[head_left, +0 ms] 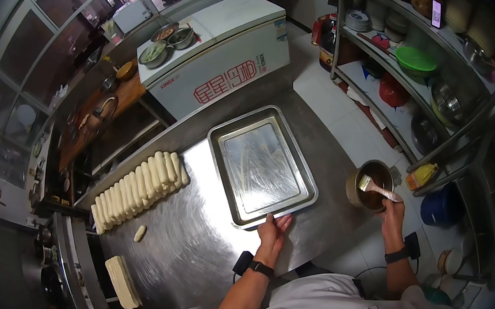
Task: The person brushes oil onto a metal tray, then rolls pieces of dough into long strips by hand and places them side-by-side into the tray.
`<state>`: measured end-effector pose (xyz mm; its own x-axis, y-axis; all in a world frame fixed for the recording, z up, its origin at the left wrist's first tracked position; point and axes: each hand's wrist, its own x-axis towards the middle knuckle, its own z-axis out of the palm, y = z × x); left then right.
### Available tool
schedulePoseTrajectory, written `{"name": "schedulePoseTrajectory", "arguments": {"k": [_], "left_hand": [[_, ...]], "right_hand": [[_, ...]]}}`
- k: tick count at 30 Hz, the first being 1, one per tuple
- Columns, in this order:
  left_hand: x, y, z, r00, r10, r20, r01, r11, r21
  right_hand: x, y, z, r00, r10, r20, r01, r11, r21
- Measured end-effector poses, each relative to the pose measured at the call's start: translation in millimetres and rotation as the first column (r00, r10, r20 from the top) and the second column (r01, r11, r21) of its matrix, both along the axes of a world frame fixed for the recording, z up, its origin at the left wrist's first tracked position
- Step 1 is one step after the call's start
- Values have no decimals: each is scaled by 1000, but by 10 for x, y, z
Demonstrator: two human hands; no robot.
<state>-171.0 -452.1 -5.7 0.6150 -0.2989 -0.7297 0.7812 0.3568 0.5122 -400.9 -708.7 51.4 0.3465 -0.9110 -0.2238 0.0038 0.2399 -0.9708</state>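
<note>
At the tray's near rim, left hand [270,235] is touching, nearer, grip unclear. Tray [262,168] is running lengthwise near to far; right hand [392,215], rightward, is pinching brush [381,190] over pot [353,193].

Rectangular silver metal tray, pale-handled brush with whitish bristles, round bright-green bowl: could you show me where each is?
Rectangular silver metal tray [264,166], head view: bare middle of its floor.
Pale-handled brush [382,190], head view: on its handle.
Round bright-green bowl [416,60], head view: near its visible middle.
</note>
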Motion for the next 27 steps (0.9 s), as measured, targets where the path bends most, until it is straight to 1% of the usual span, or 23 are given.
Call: {"name": "schedulePoseTrajectory", "arguments": {"k": [3, 5, 6, 8, 9, 10, 11, 12, 14, 16, 17, 18, 19, 20, 22, 23, 25, 26, 27], "left_hand": [[127, -233, -12, 1000, 23, -21, -24, 999, -48], [125, -339, -35, 999, 7, -46, -13, 991, -136], [127, -387, -52, 999, 18, -45, -23, 991, -135], [123, -434, -92, 995, 18, -95, -33, 985, -166], [114, -418, -145, 997, 3, -71, -16, 982, -187], [105, -428, -241, 997, 29, -72, -42, 982, -184], [104, -449, -334, 999, -3, -52, -7, 981, -195], [101, -442, -426, 999, -20, -31, 14, 980, -199], [98, -444, -586, 997, -49, -54, 32, 960, -280], [83, -428, -427, 996, -58, -70, 39, 968, -246], [73, -340, -378, 997, -11, -72, -6, 971, -240], [67, -295, -306, 994, -73, -77, 54, 973, -226], [52, -253, -247, 986, -145, -81, 125, 969, -215], [23, -158, -202, 989, -127, -80, 107, 970, -217], [-45, 211, -70, 985, -169, -30, 160, 968, -196], [-67, 420, -38, 988, -151, -28, 143, 970, -196], [-157, 867, 19, 992, -123, -30, 111, 961, -254], [-207, 1108, 60, 996, -85, -31, 76, 971, -225], [-266, 1359, 126, 998, -49, -30, 42, 980, -196]], "right_hand": [[-184, 89, -31, 1000, 10, -10, -10, 1000, 15], [-244, 167, -42, 1000, 13, -1, -13, 1000, 26], [-263, 196, -33, 1000, 24, 0, -24, 999, 26], [-293, 255, -37, 1000, 9, -22, -7, 998, 60], [-309, 281, -55, 999, 30, -23, -28, 998, 63], [-322, 296, -80, 999, 34, -38, -31, 997, 77], [-302, 304, -102, 997, 49, -51, -44, 995, 91], [-260, 320, -103, 994, 100, -49, -94, 990, 101], [-171, 413, -50, 995, 88, -40, -84, 993, 88], [-48, 475, -35, 981, 196, -8, -194, 975, 113], [-21, 441, -71, 968, 251, 13, -251, 963, 100], [65, 440, 33, 955, 295, 34, -297, 951, 82], [194, 572, 153, 965, 262, 12, -262, 962, 80], [247, 588, 143, 960, 280, 12, -280, 957, 78], [367, 640, 78, 938, 340, -71, -334, 938, 93], [452, 705, 41, 931, 357, -70, -351, 932, 91], [658, 902, 30, 897, 441, -35, -437, 896, 80], [777, 1006, 55, 889, 456, -34, -453, 888, 75], [910, 1133, 100, 851, 520, -77, -516, 854, 68]]}}
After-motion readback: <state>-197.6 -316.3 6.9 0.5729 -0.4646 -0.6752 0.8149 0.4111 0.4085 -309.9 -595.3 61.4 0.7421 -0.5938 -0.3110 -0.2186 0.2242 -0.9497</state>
